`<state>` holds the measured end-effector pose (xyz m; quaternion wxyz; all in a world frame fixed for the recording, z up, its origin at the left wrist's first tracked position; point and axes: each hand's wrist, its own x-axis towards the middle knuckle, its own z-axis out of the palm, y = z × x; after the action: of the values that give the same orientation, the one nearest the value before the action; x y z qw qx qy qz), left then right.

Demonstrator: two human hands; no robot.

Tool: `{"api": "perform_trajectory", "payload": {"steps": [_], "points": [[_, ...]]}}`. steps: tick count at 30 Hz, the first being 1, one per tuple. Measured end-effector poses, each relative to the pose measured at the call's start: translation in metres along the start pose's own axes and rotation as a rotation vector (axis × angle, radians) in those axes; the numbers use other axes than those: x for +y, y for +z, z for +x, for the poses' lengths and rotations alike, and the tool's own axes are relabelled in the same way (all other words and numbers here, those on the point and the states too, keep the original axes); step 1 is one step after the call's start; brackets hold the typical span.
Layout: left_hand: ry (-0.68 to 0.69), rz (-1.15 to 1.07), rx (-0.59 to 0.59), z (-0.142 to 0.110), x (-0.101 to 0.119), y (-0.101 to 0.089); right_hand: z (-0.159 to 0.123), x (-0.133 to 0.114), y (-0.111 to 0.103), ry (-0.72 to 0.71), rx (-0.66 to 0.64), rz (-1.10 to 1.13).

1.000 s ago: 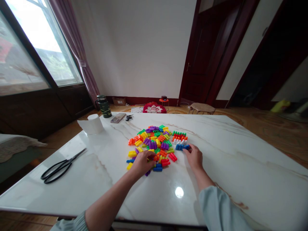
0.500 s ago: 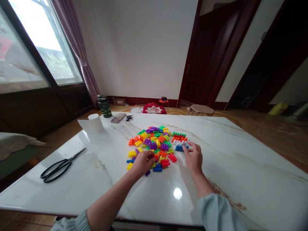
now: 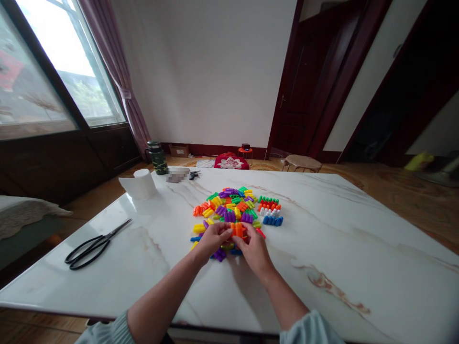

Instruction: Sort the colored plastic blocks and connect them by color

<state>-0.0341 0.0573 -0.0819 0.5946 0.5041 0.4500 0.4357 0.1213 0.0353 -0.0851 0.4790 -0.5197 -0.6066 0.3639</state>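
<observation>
Pinching orange bullet-shaped blocks [image 3: 237, 230] with both hands, as I watch: two o'clock from left hand [image 3: 214, 240], half past ten from right hand [image 3: 256, 247], about equally near. Long axis roughly twelve-to-six, over multicoloured pile [image 3: 229, 217] on counter [image 3: 322, 234].

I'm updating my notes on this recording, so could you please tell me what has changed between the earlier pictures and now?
The right hand has left the blue pieces and moved left, and now holds the orange pieces together with the left hand. The left hand stayed about where it was; the scissors, paper roll and flask did too.
</observation>
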Motion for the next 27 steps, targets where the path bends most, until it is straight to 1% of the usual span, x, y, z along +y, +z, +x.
{"api": "perform_trajectory", "payload": {"steps": [3, 4, 6, 8, 9, 10, 12, 16, 19, 22, 24, 27], "points": [[-0.020, 0.129, -0.037, -0.003, 0.004, 0.001, 0.003, 0.004, -0.004, 0.015, -0.012, -0.073], [-0.006, 0.202, -0.026, -0.003, 0.006, 0.000, 0.004, 0.004, -0.005, 0.018, -0.025, -0.109], [0.082, 0.402, 0.073, -0.003, 0.010, -0.003, 0.005, 0.000, -0.008, 0.009, -0.041, -0.202], [0.227, 0.637, 0.223, -0.002, 0.013, -0.008, 0.005, -0.007, -0.012, -0.021, -0.029, -0.326], [0.292, 0.747, 0.280, -0.002, 0.014, -0.011, 0.004, -0.011, -0.015, -0.039, -0.014, -0.396], [0.340, 0.842, 0.310, -0.002, 0.015, -0.014, 0.004, -0.014, -0.019, -0.052, 0.000, -0.465], [0.374, 0.966, 0.287, -0.002, 0.017, -0.019, 0.005, -0.019, -0.026, -0.054, 0.012, -0.589], [0.340, 1.052, 0.157, -0.004, 0.017, -0.021, 0.005, -0.017, -0.036, -0.019, -0.038, -0.739], [0.317, 1.078, 0.103, -0.007, 0.019, -0.017, 0.003, -0.010, -0.035, 0.011, -0.112, -0.784], [0.323, 1.084, 0.052, -0.009, 0.021, -0.015, 0.001, -0.009, -0.031, 0.022, -0.166, -0.800], [0.330, 1.093, 0.042, -0.010, 0.021, -0.014, 0.000, -0.010, -0.029, 0.012, -0.158, -0.798], [0.301, 1.122, 0.087, -0.009, 0.021, -0.014, 0.000, -0.013, -0.024, -0.052, -0.136, -0.769]]}}
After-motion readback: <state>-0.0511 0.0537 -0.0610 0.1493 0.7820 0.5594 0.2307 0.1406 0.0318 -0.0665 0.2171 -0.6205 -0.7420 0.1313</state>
